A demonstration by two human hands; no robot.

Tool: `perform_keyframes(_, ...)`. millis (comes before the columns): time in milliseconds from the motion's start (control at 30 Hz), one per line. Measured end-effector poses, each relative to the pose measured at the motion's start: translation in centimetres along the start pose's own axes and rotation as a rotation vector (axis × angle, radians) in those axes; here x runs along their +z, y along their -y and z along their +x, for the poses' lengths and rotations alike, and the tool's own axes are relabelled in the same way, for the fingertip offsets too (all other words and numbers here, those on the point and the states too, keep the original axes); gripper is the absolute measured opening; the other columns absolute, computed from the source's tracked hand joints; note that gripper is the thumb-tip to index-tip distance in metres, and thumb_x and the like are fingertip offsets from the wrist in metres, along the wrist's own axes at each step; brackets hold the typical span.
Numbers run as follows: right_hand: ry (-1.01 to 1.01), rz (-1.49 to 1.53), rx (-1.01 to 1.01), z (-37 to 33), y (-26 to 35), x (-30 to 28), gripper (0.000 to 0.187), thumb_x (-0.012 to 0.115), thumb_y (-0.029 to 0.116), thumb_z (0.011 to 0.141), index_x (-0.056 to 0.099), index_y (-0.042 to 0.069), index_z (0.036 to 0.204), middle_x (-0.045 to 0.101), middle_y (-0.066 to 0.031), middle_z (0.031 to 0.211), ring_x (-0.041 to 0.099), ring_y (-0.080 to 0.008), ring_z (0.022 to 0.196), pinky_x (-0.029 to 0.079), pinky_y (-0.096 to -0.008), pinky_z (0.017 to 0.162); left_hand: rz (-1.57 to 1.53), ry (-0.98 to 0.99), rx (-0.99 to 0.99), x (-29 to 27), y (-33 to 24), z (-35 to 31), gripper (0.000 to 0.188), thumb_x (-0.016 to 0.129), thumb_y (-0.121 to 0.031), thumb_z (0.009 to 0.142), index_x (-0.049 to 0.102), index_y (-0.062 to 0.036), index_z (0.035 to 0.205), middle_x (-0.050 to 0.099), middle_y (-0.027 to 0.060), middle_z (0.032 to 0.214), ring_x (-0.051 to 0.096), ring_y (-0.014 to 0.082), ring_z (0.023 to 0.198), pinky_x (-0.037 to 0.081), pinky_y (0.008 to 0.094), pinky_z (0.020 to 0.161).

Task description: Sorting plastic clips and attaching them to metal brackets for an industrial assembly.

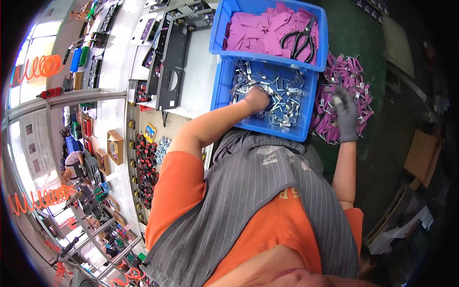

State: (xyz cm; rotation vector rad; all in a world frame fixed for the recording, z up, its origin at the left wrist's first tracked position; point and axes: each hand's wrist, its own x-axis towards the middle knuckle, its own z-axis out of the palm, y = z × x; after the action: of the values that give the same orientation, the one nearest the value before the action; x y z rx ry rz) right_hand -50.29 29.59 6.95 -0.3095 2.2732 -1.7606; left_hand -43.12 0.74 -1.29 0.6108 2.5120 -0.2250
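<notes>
My bare left hand [258, 99] reaches down into a blue bin [234, 120] of small bent metal brackets [287, 106]. Its fingers are blurred and partly hidden, so whether they grip a bracket does not show. A grey glove covers my right hand [347, 115], which is over a heap of pink strips with metal brackets on them [330, 125], just right of the bin. The gloved fingers curl in toward the thumb; what they hold, if anything, I cannot make out.
Behind the bracket bin, a second blue bin [217, 36] holds loose pink strips [258, 29] and black-handled pliers [302, 40]. To the left stand a dark metal chassis [171, 71] on a white bench and red-black parts [146, 165]. A cardboard piece [423, 152] is at right.
</notes>
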Motion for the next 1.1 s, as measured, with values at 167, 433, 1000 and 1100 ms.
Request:
perform_keyframes(167,0.162,0.151,0.04,-1.5,1.4,3.3,0.029,0.055,0.007,0.087,0.054,0.005,0.117,0.062,-0.003,0.098,0.057,-0.0072,0.081,0.047,-0.0198,0.069,-0.107,-0.356,0.099,-2.9,0.6,-2.3,0.013,0.056,-0.02,0.075,0.062,-0.0123,0.083,0.06,0.0034,0.089,0.056,0.0239,0.094,0.047,0.0368,0.077)
perform_keyframes(433,0.467,0.252,-0.082,-1.9,4.5,7.0,0.056,0.066,0.026,0.079,0.044,0.005,0.126,0.054,-0.0063,0.114,0.055,-0.0141,0.093,0.046,-0.0262,0.079,-2.145,-0.526,-0.073,-8.9,-1.1,-7.0,0.009,0.062,-0.007,0.085,0.054,-0.0064,0.086,0.06,0.0,0.075,0.057,0.0071,0.065,0.047,0.02,0.059)
perform_keyframes(1000,0.433,0.32,0.065,-2.1,5.4,6.8,0.023,0.061,0.022,0.086,0.062,0.002,0.098,0.059,0.0002,0.079,0.054,-0.0054,0.071,0.044,-0.0201,0.064,-0.865,-0.864,-0.311,-12.7,1.6,-7.2,0.012,0.063,-0.017,0.08,0.059,-0.0084,0.088,0.064,0.007,0.074,0.063,0.0221,0.063,0.049,0.0318,0.054)
perform_keyframes(1100,0.363,0.243,-0.015,-1.4,4.4,7.0,0.017,0.059,0.016,0.085,0.062,0.003,0.095,0.059,-0.003,0.083,0.054,-0.0078,0.07,0.044,-0.0216,0.063,-0.735,-0.903,-0.447,-15.5,5.8,-5.7,0.017,0.061,-0.027,0.08,0.065,-0.0101,0.082,0.065,0.0099,0.076,0.063,0.0245,0.065,0.05,0.0362,0.058)
